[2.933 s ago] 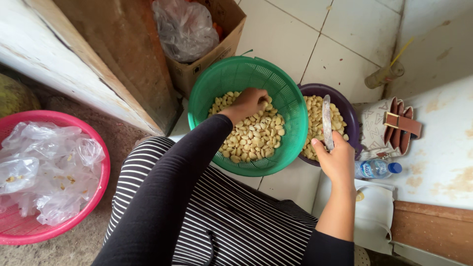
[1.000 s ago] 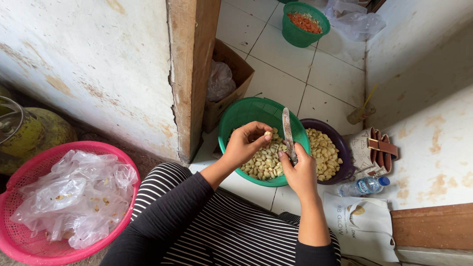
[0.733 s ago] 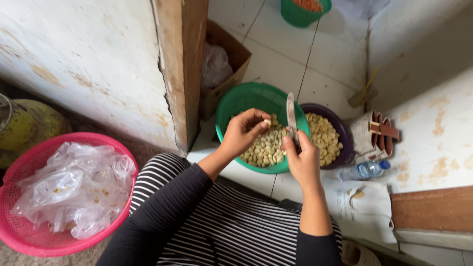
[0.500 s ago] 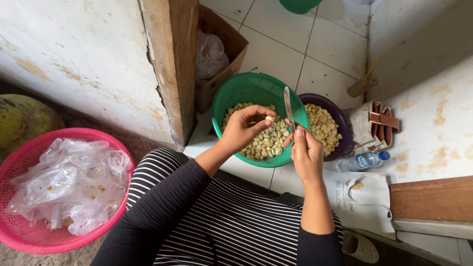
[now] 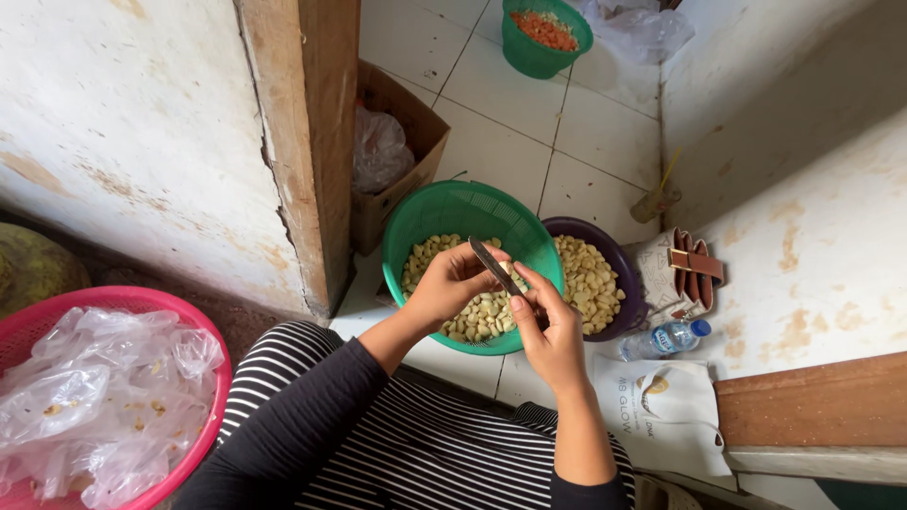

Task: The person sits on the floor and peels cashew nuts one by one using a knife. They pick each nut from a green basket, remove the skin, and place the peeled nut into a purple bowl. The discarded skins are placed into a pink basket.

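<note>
A green basket [image 5: 430, 222] full of pale yellowish pieces [image 5: 482, 316] sits on the tiled floor in front of me. Both hands meet over its near rim. My left hand [image 5: 453, 283] pinches one small pale piece between its fingers. My right hand [image 5: 548, 326] grips a small knife [image 5: 491, 264], whose blade angles up to the left against that piece. A dark purple bowl [image 5: 624, 274] with more pale pieces touches the basket on its right.
A pink basket [image 5: 94, 302] lined with crumpled clear plastic stands at lower left. A cardboard box [image 5: 397, 142] with a plastic bag sits behind the green basket. A water bottle [image 5: 661, 338], sandals [image 5: 694, 269], a white bag and a far green basket [image 5: 543, 42] are on the right.
My left hand has left the heap with one piece and come up to meet my right hand. The knife, held upright before, now tilts left onto the piece.
</note>
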